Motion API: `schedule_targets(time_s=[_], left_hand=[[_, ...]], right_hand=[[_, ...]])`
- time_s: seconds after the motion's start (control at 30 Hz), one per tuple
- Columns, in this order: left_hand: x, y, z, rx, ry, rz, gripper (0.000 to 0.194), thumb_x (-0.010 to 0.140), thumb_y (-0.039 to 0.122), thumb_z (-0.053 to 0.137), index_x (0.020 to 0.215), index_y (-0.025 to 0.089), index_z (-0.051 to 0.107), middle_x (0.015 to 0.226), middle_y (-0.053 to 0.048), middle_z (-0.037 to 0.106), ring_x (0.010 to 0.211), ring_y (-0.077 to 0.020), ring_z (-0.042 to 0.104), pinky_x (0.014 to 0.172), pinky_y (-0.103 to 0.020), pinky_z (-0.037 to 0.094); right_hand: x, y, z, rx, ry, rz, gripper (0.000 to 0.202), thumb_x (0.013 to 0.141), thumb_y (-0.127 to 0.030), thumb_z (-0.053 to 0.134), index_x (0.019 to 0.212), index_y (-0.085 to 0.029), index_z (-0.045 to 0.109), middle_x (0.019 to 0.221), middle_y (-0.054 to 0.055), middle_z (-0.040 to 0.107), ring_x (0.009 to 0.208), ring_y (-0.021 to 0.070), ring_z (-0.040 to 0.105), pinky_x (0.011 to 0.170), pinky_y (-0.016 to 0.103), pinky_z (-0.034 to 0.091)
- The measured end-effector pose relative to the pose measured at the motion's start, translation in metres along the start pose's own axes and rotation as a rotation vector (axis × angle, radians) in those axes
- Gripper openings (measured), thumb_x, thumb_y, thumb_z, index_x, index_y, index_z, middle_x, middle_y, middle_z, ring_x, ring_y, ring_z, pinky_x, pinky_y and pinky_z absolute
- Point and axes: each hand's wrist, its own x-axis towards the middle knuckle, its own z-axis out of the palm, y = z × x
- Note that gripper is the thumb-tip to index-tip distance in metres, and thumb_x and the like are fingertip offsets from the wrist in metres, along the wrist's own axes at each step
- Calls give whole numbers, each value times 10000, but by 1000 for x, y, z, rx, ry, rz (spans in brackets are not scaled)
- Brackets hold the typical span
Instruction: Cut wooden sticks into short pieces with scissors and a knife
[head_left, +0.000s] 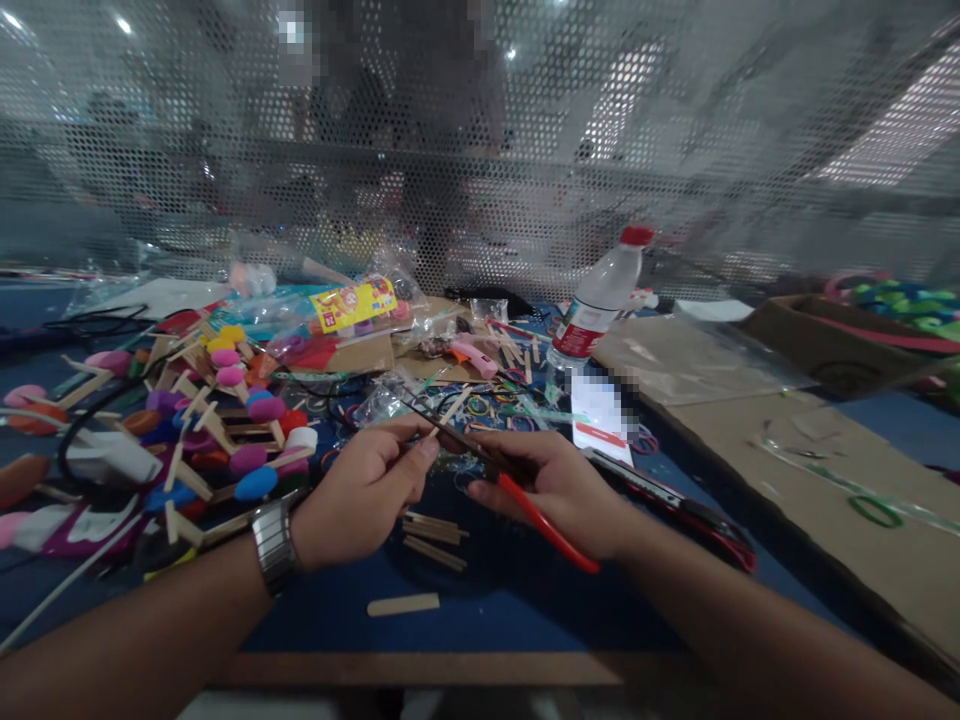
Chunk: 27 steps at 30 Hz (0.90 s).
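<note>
My left hand [367, 490], with a metal watch on its wrist, pinches a thin wooden craft stick [454, 406] near the middle of the table. My right hand [559, 490] is closed around red-handled scissors [544, 525], whose dark blades reach left and cross the stick at my left fingertips. Whether the blades are parted is hard to make out. Below the hands lie several narrow wooden strips [435, 540] and a short piece of craft stick [403, 605] with one rounded end.
Left is a heap of colourful pieces with wooden sticks [217, 430]. A red-capped bottle [600, 300], a lit phone [596, 405] and a utility knife [667, 500] stand or lie right. Cardboard [787, 470] covers the right side; a perforated metal screen [450, 180] rises behind.
</note>
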Motion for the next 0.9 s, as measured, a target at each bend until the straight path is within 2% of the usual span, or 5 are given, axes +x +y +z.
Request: schedule_targets(time_s=[0.2,0.3,0.53,0.67,0.9], left_hand=[[0,3,1,-70,-32,-6,392,944,560,509,814,193,474,510,105,358,441,-61,250,414,-181,222],[0,3,2,-63,-36,-1,408,931,567,535,786,195,454,524,102,365,450,-58,260,419,-181,227],[-1,-1,0,-34,-18,9,350,964,527,506,878,187,507,571,89,389,483,-66,294,439,-182,250],[-1,-3,-1,-30,-13,10,330,953,523,533,939,195,508,566,98,359,483,-70,287,445,-184,259],[-2,4,1,-37,25,46,422,889,540,628,1099,202,485,589,85,406,484,-83,310,451,-206,238]], right_hand=[[0,-1,1,82,28,-40,402,816,-383,727,1173,-198,747,841,15,691,673,164,539,647,277,466],[1,-1,1,84,47,-23,419,802,-397,733,1159,-180,749,800,14,679,648,162,524,619,275,457],[1,0,1,-23,34,-43,354,828,-367,692,1128,-190,751,756,4,644,631,161,501,593,278,435],[1,-1,2,-72,44,-65,269,831,-393,689,978,-180,765,781,21,665,659,174,527,607,283,448],[1,-2,3,-98,39,-83,270,819,-429,718,896,-170,716,627,-33,484,552,132,363,505,256,335]])
